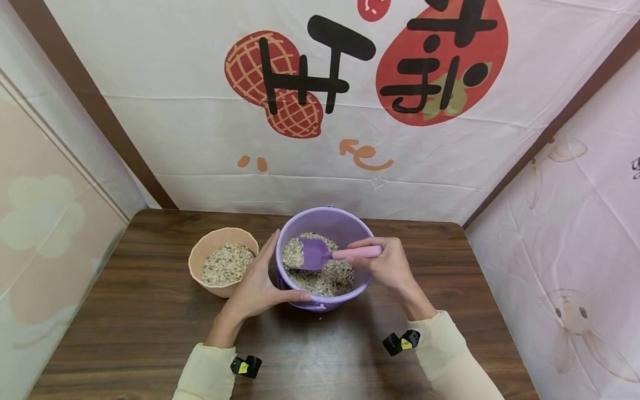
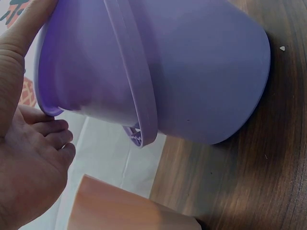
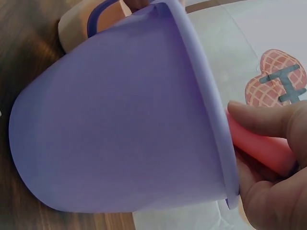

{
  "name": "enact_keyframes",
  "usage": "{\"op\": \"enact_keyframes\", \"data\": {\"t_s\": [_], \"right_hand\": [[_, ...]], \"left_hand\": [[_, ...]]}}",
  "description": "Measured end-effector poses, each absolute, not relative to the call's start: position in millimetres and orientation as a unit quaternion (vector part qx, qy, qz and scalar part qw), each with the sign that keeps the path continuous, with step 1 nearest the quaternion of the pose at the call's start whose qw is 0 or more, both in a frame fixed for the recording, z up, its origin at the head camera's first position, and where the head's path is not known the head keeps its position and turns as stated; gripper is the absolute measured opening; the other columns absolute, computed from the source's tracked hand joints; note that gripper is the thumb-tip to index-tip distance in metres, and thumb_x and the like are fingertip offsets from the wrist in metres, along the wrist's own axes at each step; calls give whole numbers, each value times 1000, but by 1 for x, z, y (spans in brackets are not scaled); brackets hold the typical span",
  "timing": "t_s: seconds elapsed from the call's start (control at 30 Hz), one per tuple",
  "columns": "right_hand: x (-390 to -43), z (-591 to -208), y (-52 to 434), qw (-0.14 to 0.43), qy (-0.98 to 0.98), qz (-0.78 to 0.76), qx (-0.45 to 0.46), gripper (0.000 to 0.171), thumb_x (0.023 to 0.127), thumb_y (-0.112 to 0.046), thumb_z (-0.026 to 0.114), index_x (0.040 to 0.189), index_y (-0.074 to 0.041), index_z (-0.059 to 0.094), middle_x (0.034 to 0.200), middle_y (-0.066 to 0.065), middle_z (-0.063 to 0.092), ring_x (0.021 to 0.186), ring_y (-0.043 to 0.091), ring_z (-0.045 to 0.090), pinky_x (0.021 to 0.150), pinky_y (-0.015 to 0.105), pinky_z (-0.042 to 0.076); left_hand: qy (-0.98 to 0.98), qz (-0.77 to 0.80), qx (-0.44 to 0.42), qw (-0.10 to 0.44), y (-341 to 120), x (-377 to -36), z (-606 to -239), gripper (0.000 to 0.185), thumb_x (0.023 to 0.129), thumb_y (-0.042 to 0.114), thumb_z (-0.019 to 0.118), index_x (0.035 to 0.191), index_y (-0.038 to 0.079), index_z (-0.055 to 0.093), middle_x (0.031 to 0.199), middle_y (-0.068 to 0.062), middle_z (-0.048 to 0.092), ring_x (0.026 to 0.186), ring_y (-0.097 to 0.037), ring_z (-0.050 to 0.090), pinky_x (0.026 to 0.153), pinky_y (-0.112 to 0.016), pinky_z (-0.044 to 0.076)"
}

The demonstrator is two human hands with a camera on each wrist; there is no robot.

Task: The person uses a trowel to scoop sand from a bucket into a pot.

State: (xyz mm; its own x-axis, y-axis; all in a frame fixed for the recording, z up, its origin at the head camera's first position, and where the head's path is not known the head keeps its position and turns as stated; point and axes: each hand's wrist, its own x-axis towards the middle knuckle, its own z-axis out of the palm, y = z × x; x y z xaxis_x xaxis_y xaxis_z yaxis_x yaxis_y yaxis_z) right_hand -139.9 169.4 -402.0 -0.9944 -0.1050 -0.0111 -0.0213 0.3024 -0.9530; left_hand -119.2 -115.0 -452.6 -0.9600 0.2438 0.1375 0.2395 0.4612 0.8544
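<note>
Purple plastic, head view: I see a purple bucket [image 1: 325,256] standing upright near the middle of the dark wood surface [image 1: 140,333], partly filled with a pale grain mix [image 1: 325,278].
Scoop, head view: a purple scoop [image 1: 315,253] with a pink handle [image 1: 357,252] lies over the grain inside the bucket, blade toward 9 o'clock, some grain on the blade.
Right hand, head view: my right hand [image 1: 387,266] sits at the bucket's 3 o'clock rim, fingers curled round the pink handle.
Left hand, head view: my left hand [image 1: 260,283] cups the bucket's outer wall at 8 o'clock, fingers bent along the side and thumb up near the rim.
Bowl, head view: a peach bowl [image 1: 223,261] of the same grain mix stands just beside the bucket at its 9 o'clock, behind my left hand.
Backdrop, head view: a white cloth [image 1: 320,111] printed with a peanut and black characters hangs at 12 o'clock behind the surface.
Left wrist view: the bucket wall [image 2: 192,72] fills the frame with its carrying handle [image 2: 136,81] lying against it; my left hand [image 2: 29,158] shows palm and fingers close by the rim, and the thumb lies along the top edge. The peach bowl [image 2: 124,211] is at 6 o'clock.
Right wrist view: the bucket [image 3: 120,124] again fills the frame; my right hand [image 3: 273,163] pinches the pink handle [image 3: 259,146] just outside the rim at 3 o'clock. The bowl [image 3: 76,24] peeks out at 11 o'clock.
</note>
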Motion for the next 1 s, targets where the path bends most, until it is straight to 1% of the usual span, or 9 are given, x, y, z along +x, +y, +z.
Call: {"op": "enact_keyframes", "data": {"t_s": [0.1, 0.17, 0.27, 0.5, 0.77, 1.0], "right_hand": [[-138, -403, 172, 34, 782, -622, -19, 28, 76, -7, 90, 102, -2, 80, 89, 10, 77, 84, 18, 72, 73, 29, 59], [-136, -404, 174, 30, 768, -639, -10, 30, 76, -7, 90, 103, 0, 79, 92, 11, 77, 85, 19, 72, 75, 27, 59], [-132, -403, 177, 24, 756, -654, 2, 31, 77, -9, 89, 105, -1, 79, 94, 11, 77, 87, 20, 73, 76, 26, 58], [-125, -402, 182, 3, 729, -685, 3, 33, 79, -10, 89, 109, -2, 78, 98, 11, 77, 98, 22, 72, 81, 31, 59], [-119, -401, 186, -16, 694, -720, 8, 38, 80, -2, 85, 114, 8, 72, 95, 13, 77, 103, 22, 70, 83, 30, 58], [-115, -402, 187, -22, 689, -725, 10, 39, 80, -1, 85, 114, 10, 72, 95, 12, 77, 108, 23, 68, 85, 31, 58]], "left_hand": [[856, 498, 140, 2, -115, -119, -453, 145, 52, 59, 97, 165, 24, 11, 168, -8, 16, 152, -31, 19, 119, -60, 22], [856, 497, 139, 2, -115, -119, -453, 146, 52, 60, 97, 165, 24, 11, 168, -7, 15, 152, -31, 18, 119, -60, 22], [857, 497, 138, 2, -116, -118, -453, 146, 52, 60, 96, 165, 24, 11, 168, -6, 15, 152, -31, 18, 119, -60, 22], [859, 494, 134, 1, -116, -118, -453, 146, 51, 60, 97, 165, 25, 11, 168, -7, 16, 152, -32, 19, 118, -60, 22], [860, 493, 132, 0, -115, -118, -452, 147, 50, 61, 97, 165, 23, 12, 168, -10, 17, 151, -33, 20, 118, -60, 23], [858, 495, 134, -2, -115, -119, -452, 147, 50, 60, 97, 165, 22, 13, 168, -10, 18, 151, -32, 21, 118, -61, 23]]}}
